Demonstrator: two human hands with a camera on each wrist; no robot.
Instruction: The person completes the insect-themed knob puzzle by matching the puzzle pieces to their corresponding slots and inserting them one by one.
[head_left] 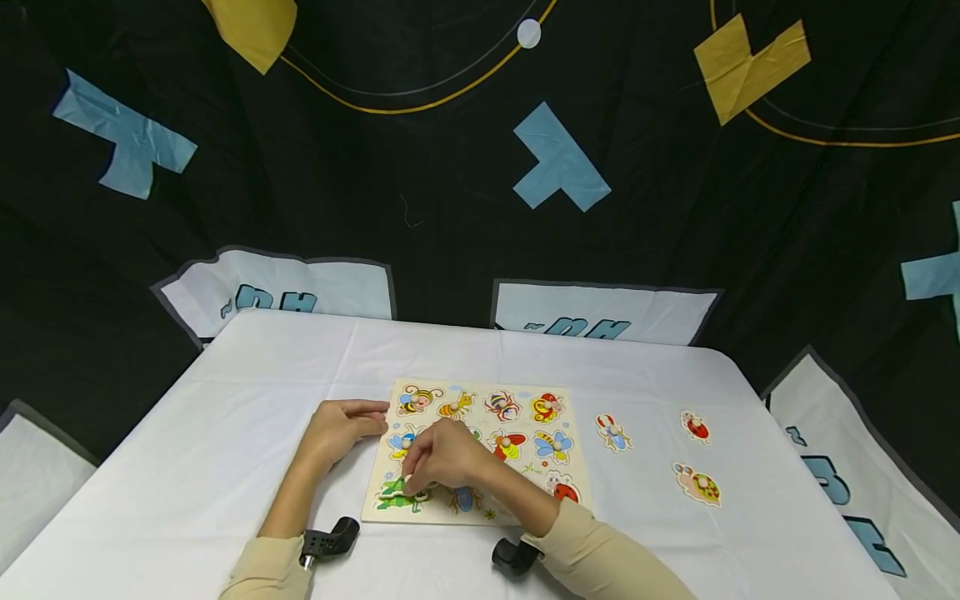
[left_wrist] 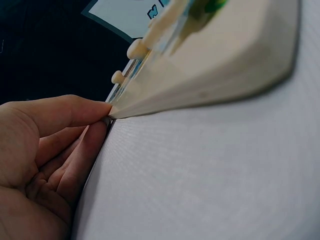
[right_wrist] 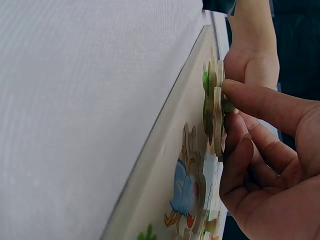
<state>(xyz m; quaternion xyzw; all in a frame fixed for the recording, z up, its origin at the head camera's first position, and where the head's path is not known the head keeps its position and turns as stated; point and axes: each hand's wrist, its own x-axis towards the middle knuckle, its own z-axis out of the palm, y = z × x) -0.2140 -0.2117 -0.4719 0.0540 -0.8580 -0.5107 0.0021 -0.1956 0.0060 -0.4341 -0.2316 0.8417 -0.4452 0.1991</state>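
Observation:
A wooden peg puzzle board point(head_left: 480, 386) with bright insect pictures lies on the white table. My right hand point(head_left: 448, 454) is over its lower left part, thumb and fingers pinching the knob of a green insect puzzle piece point(right_wrist: 218, 127). In the right wrist view this piece stands edge-on, close over a green picture on the board. My left hand point(head_left: 335, 433) is at the board's left edge. Its fingertips point(left_wrist: 106, 111) touch that edge, the upper digit nearly straight. Part of the board's middle is hidden under my right hand and forearm.
Right of the board lie three loose pieces: a red-and-blue beetle point(head_left: 614, 433), a ladybug point(head_left: 696, 427) and a yellow-green snail-like piece point(head_left: 697, 485). Several knobbed pieces, among them a bee point(head_left: 418, 400), sit in the board. A black curtain point(head_left: 450, 217) hangs behind the table.

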